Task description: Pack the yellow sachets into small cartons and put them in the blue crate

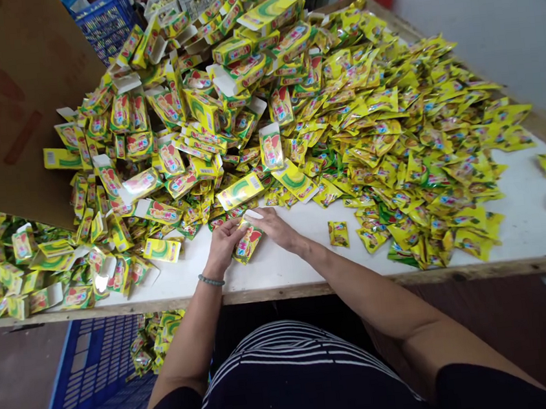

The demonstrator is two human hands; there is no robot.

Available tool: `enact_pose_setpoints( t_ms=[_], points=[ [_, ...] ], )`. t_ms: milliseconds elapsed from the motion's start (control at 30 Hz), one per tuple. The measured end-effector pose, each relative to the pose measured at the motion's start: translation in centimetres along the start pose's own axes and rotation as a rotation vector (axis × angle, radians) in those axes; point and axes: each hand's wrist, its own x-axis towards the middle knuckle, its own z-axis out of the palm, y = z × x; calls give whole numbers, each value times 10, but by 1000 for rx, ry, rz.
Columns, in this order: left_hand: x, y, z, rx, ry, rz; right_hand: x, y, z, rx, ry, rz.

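Near the table's front edge, a small yellow-and-green candy box [248, 243] is held tilted between my two hands, its white end flap [253, 214] raised. My left hand [223, 241] is closed on the box's left side. At its upper right, my right hand [275, 227] has its fingers on the box by the flap; some fingertips are hidden. Just beyond my hands lies another yellow box [240, 192], at the foot of a big heap of boxes [173, 143]. One small yellow packet [338, 233] lies by itself to the right of my right hand.
A large heap of yellow packets [383, 134] covers the table's right side. A big cardboard carton [12, 95] stands at the left. Below the front edge is a blue crate [91, 380] with packets inside. Wooden strips edge the white table [280, 275].
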Motion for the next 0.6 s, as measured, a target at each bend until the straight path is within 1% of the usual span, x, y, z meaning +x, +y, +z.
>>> enact_pose_setpoints(
  t_ms=[33, 67, 167, 200, 267, 333, 367, 433, 500, 600],
  points=[
    [0, 0, 1, 0, 9, 27, 1, -2, -1, 20, 6, -3],
    [1, -1, 1, -6, 26, 67, 2, -2, -2, 41, 38, -3],
    [1, 1, 4, -49, 102, 195, 4, -1, -3, 150, 184, 2],
    [1, 2, 4, -59, 116, 216, 4, -1, -3, 194, 201, 3],
    [0, 4, 4, -69, 119, 212, 3, -1, -1, 250, 151, 0],
    [-2, 6, 3, -76, 91, 177, 1, -1, 2, 226, 70, 4],
    [-4, 6, 3, -81, 68, 161, 0, -2, 3, 194, 50, 12],
    [-5, 6, 2, -83, 19, 137, -2, -2, 5, 144, 46, 36],
    [-5, 5, 2, -74, -7, 127, -2, -2, 6, 180, 64, 56],
    [-4, 5, 2, -58, 10, 120, -1, -1, 5, 279, 67, 66]
  ],
)
